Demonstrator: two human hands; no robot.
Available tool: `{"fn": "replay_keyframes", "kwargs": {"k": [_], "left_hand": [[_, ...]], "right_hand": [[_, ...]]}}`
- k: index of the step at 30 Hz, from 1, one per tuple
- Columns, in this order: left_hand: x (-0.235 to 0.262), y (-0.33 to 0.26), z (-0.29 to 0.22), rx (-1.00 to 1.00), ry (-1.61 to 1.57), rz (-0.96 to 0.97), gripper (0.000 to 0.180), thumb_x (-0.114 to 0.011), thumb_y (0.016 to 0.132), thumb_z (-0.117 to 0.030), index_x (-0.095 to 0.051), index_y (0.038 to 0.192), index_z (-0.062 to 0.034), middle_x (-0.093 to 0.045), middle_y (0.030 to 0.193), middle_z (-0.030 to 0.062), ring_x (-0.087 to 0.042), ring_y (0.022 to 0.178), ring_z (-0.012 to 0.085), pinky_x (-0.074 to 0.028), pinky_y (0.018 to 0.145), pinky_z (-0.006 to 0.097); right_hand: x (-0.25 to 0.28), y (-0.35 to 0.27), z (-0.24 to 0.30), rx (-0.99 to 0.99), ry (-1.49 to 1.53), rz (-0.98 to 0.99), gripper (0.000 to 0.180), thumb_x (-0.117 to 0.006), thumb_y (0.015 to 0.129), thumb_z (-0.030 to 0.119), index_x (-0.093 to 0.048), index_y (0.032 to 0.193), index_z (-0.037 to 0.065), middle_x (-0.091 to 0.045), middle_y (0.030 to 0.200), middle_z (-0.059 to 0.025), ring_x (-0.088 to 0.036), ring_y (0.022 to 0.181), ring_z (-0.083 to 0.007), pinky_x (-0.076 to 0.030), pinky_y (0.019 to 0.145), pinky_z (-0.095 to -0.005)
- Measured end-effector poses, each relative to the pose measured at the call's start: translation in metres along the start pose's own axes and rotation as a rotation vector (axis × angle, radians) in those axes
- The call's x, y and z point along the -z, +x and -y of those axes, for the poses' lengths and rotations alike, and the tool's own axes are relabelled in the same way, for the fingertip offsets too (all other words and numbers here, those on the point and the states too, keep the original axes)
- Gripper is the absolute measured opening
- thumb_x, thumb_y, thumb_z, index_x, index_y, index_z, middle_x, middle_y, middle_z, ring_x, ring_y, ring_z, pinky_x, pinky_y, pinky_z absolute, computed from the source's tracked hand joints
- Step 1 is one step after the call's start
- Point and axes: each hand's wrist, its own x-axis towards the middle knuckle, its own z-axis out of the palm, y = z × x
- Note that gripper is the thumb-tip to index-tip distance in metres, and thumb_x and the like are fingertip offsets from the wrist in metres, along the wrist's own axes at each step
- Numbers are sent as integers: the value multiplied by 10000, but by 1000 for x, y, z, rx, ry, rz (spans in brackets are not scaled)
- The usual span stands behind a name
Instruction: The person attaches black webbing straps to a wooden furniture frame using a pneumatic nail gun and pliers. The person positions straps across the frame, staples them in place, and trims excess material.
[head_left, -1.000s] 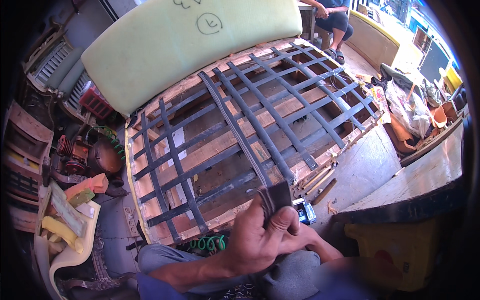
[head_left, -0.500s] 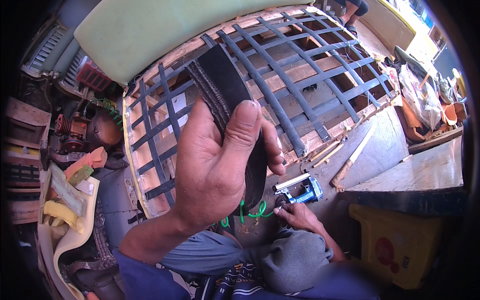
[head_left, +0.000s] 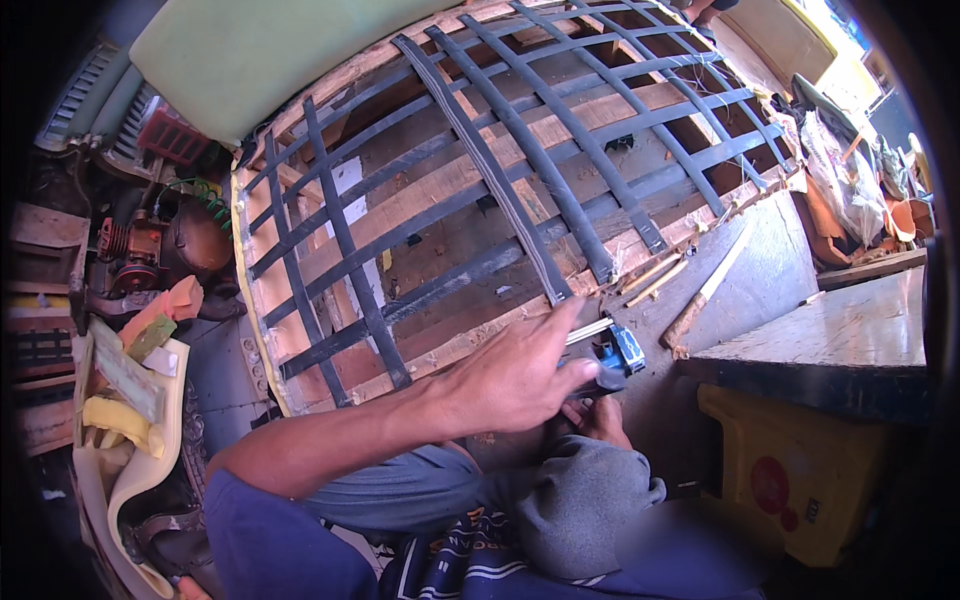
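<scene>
A wooden seat frame lies in front of me, crossed by a lattice of black webbing straps. One long strap runs from the far rail down to the near rail. My left hand reaches over my knee and pinches that strap's near end against the near rail. Just below it, my right hand, mostly hidden by the left, grips a blue and silver staple gun beside the rail.
A pale green foam cushion leans behind the frame. A small motor and foam scraps sit at the left. A wooden-handled tool, a worktop slab and a yellow crate stand at the right.
My left hand, which held the strap up near the camera, has dropped to the near rail with the strap now lying across the frame. The staple gun has come up beside it.
</scene>
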Motion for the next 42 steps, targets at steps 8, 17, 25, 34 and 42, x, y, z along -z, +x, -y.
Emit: {"fn": "replay_keyframes", "kwargs": {"k": [8,17,25,34,42], "left_hand": [[-93,-50,172,356,298,451,446,-521,1000,-125,-478,1417,27,-557,1360,301,-558,1258,451,-461,1051,519],[-110,-57,227,354,123,1011,567,-628,975,-407,-509,1450,-123,-570,1345,279,-540,1283,445,-420,1094,519],[15,-98,38,340,496,688,481,-799,800,-364,-616,1148,-88,-697,818,185,-716,857,380,-542,726,498],[193,-198,-18,126,-88,-599,362,-792,688,-273,-554,836,-44,-451,690,-1,-462,674,147,-365,633,293],[428,-255,-68,-343,-253,-1218,266,-479,1079,-151,-444,1318,-39,-476,1073,40,-475,960,119,-448,789,204]], "right_hand": [[3,6,1,-58,-87,-46,300,-673,920,321,-621,948,27,-653,774,-70,-396,433,-76,-312,393,-249],[17,18,27,102,313,88,193,-633,857,276,-585,929,104,-608,763,-35,-580,642,-202,-496,573,-391],[29,44,69,410,146,-122,265,-637,857,198,-652,1073,45,-543,842,-17,-567,742,-154,-502,688,-331],[35,61,86,522,-299,-419,263,-662,837,274,-636,979,54,-555,818,-28,-534,721,-158,-455,675,-355],[62,58,90,597,-583,-489,353,-653,793,261,-651,1039,8,-646,860,-94,-615,772,-214,-495,702,-369]]}}
